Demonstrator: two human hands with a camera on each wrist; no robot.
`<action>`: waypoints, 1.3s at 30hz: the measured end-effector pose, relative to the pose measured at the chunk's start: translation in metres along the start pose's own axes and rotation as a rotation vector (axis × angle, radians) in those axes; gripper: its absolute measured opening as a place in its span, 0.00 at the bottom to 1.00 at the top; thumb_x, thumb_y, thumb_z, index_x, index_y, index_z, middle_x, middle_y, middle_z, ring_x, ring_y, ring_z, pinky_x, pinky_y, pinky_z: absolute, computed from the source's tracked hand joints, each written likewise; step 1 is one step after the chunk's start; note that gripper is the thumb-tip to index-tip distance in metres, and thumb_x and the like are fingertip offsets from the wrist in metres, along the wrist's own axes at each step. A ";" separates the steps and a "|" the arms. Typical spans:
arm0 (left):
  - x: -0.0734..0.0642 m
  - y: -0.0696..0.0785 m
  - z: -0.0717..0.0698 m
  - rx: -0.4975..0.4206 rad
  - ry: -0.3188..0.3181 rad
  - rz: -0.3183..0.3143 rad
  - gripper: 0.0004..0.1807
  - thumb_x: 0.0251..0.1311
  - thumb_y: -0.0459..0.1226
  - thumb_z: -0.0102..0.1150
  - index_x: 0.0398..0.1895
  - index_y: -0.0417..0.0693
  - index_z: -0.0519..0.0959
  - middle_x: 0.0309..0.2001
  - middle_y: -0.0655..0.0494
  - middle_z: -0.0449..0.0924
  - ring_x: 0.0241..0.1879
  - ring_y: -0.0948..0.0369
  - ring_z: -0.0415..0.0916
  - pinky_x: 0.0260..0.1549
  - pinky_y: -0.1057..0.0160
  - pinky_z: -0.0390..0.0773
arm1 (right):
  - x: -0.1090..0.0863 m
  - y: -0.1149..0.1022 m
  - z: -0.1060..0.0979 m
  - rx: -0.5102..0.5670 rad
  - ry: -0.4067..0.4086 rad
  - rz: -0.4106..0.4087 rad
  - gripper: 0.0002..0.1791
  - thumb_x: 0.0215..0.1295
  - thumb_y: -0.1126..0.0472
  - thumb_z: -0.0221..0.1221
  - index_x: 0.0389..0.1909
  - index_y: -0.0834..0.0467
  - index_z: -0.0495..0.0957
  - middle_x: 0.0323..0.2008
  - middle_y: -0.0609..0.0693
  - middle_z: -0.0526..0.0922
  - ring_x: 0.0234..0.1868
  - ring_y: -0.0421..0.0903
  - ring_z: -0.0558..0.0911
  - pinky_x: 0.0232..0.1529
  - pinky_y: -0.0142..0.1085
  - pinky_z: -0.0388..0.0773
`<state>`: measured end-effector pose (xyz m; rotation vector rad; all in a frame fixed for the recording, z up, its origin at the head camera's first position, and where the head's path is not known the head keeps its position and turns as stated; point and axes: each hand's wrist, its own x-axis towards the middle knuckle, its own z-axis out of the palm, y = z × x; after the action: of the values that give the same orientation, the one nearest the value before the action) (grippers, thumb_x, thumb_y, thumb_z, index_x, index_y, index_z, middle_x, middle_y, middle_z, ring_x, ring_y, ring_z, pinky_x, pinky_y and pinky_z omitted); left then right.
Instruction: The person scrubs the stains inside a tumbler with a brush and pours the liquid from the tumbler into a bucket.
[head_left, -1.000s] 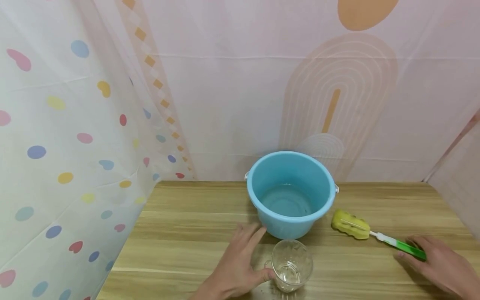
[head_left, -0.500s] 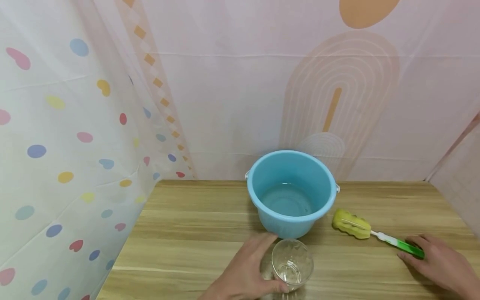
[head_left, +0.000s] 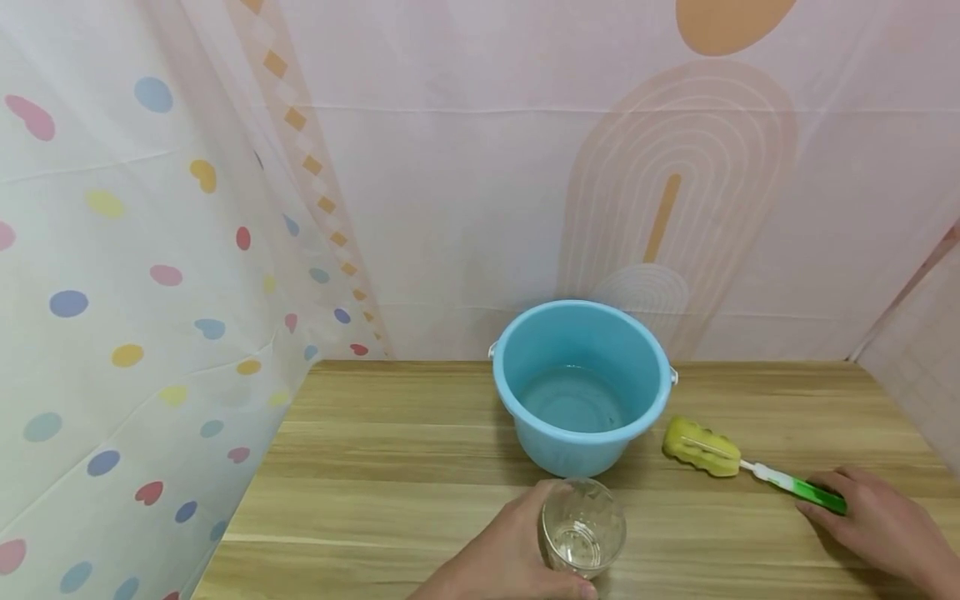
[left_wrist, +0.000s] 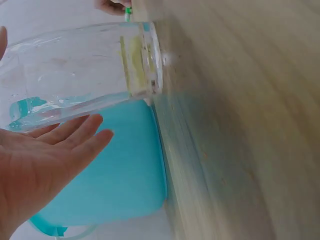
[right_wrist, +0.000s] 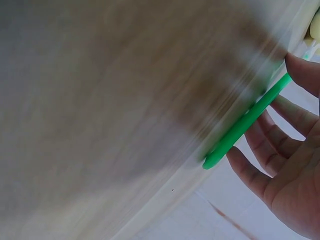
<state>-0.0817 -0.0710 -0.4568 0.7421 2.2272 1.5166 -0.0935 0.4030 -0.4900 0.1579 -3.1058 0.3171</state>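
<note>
A clear glass cup (head_left: 583, 527) stands upright on the wooden table, just in front of the blue bucket. Around its left side comes my left hand (head_left: 501, 554), thumb at the front. The left wrist view shows the left hand's fingers (left_wrist: 75, 142) nearly straight alongside the glass, not curled round it. On the right lies a cup brush (head_left: 702, 450) with a yellow sponge head and a white and green handle. My right hand (head_left: 873, 521) holds the end of its green handle (right_wrist: 245, 122) between thumb and fingers; the brush lies along the table.
The blue bucket (head_left: 573, 454) with some water in it stands at the table's back middle, close behind the glass. A pale patterned curtain (head_left: 465, 208) hangs behind the wooden table (head_left: 375, 467), and a dotted one on the left.
My left hand has slid right, nearer the glass cup, and its thumb has come round to the front. The cup and bucket stay in place; my right hand stays at the brush handle.
</note>
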 end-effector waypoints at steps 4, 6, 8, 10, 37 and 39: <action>0.003 0.000 0.001 -0.039 -0.004 0.019 0.48 0.46 0.48 0.86 0.71 0.57 0.68 0.63 0.63 0.75 0.62 0.64 0.74 0.63 0.61 0.74 | 0.001 0.001 0.000 0.012 -0.013 -0.006 0.21 0.59 0.56 0.76 0.44 0.69 0.85 0.36 0.55 0.83 0.31 0.48 0.80 0.28 0.49 0.79; 0.004 0.000 0.002 -0.033 0.002 0.008 0.49 0.45 0.48 0.87 0.71 0.57 0.68 0.63 0.62 0.75 0.62 0.64 0.74 0.63 0.61 0.74 | 0.002 0.001 0.000 0.015 -0.007 -0.010 0.20 0.59 0.56 0.76 0.44 0.68 0.85 0.37 0.56 0.84 0.32 0.50 0.81 0.28 0.50 0.79; 0.004 0.000 0.002 -0.022 0.009 -0.003 0.50 0.45 0.49 0.87 0.71 0.58 0.68 0.64 0.61 0.75 0.62 0.64 0.74 0.62 0.61 0.74 | 0.002 0.002 -0.001 0.020 0.000 -0.018 0.19 0.59 0.57 0.76 0.43 0.68 0.85 0.37 0.55 0.84 0.33 0.51 0.82 0.29 0.51 0.80; 0.004 0.001 0.002 -0.025 0.012 -0.006 0.50 0.44 0.49 0.87 0.71 0.60 0.68 0.64 0.62 0.75 0.62 0.64 0.74 0.62 0.62 0.74 | 0.003 0.002 -0.002 0.022 0.008 -0.028 0.18 0.58 0.58 0.76 0.42 0.67 0.85 0.36 0.55 0.84 0.33 0.51 0.82 0.29 0.52 0.80; 0.007 0.002 0.004 -0.083 0.011 0.028 0.46 0.45 0.42 0.87 0.69 0.59 0.71 0.62 0.59 0.78 0.60 0.62 0.76 0.61 0.61 0.75 | -0.001 -0.004 -0.014 0.115 -0.010 0.001 0.10 0.63 0.64 0.68 0.40 0.67 0.81 0.23 0.44 0.70 0.22 0.41 0.66 0.22 0.34 0.63; 0.006 0.003 0.004 -0.090 0.010 0.024 0.46 0.45 0.41 0.87 0.69 0.59 0.71 0.62 0.60 0.78 0.60 0.62 0.76 0.62 0.61 0.75 | -0.002 -0.005 -0.014 0.106 -0.004 -0.006 0.09 0.62 0.66 0.68 0.39 0.66 0.81 0.22 0.44 0.70 0.21 0.41 0.65 0.21 0.34 0.62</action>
<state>-0.0838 -0.0636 -0.4558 0.7378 2.1484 1.6237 -0.0912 0.4009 -0.4752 0.1696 -3.0924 0.4814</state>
